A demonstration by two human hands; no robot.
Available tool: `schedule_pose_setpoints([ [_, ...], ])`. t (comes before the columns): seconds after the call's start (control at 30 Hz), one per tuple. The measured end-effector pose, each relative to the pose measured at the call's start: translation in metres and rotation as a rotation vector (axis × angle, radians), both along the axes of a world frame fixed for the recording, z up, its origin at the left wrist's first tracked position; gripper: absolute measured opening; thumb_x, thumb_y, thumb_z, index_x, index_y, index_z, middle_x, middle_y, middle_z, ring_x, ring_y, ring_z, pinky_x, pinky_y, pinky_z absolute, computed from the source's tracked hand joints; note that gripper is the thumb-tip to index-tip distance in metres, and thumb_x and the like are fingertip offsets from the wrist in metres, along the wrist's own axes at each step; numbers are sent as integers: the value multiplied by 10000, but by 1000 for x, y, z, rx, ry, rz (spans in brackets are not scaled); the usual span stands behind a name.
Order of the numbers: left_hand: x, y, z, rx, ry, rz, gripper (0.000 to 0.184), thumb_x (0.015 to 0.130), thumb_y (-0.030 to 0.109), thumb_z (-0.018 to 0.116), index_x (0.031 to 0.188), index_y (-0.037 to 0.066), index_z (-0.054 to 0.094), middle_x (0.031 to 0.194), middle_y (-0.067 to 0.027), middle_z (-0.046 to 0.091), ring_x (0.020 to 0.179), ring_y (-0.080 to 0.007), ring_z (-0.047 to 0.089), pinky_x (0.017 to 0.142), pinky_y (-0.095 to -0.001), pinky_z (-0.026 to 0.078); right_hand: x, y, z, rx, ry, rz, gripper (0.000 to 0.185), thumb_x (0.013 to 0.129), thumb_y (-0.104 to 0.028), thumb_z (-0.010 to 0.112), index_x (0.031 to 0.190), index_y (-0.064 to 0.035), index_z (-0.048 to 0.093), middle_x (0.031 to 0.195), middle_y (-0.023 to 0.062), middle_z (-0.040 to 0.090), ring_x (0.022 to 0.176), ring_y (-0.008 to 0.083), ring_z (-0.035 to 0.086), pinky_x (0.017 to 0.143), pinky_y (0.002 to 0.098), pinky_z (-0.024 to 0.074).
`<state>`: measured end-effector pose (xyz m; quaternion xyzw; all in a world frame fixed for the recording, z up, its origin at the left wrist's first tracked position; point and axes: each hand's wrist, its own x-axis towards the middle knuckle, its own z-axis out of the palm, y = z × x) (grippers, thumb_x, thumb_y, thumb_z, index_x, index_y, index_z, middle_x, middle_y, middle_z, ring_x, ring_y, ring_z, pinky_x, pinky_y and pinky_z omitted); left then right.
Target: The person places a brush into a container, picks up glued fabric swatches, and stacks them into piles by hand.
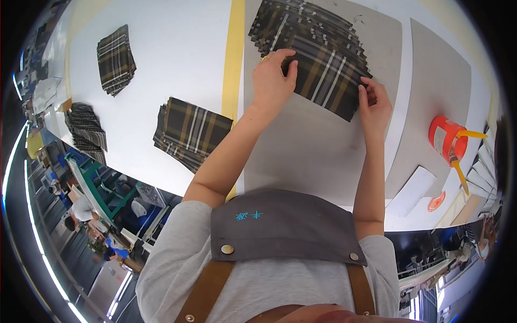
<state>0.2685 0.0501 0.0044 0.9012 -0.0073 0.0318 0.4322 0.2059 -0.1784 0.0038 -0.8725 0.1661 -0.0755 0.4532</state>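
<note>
A fanned stack of dark plaid fabric pieces [312,27] lies on the grey board in front of me, its layers staggered like steps. The nearest plaid fabric piece [326,72] has brown, grey and white stripes. At its left edge is my left hand [273,78], thumb and forefinger closing on the cloth, with a ring on one finger. My right hand [376,105] pinches the piece near its right corner. The fingertips partly cover both edges. More plaid pieces [196,129] form a pile left of my left forearm.
Farther left are another plaid stack [116,62] and a dark bundle [86,129] at the table edge. On the right stand a red pot [444,137] with yellow-handled tools, a white card [412,188] and a red lid [437,202]. Yellow tape [233,64] runs beside the grey board [301,156].
</note>
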Motion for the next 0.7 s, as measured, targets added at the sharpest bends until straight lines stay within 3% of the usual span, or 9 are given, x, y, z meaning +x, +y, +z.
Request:
schedule_pose_setpoints([
  [0.4,0,-2,4,37,11,-12,196,832,117,728,1022,71,711,822,-80,689,547,-164,539,556,-296,437,-1,-2,-4,19,-32,-9,172,859,-21,688,1019,-82,707,783,11,565,631,85,529,573,227,446],
  [0.7,-1,-5,9,58,52,-41,203,841,92,714,1042,69,695,975,-85,642,716,-207,579,641,-303,472,-1,-2,-3,-4,-21,-14,177,848,-40,698,1017,-93,710,773,20,569,616,95,534,559,243,446],
])
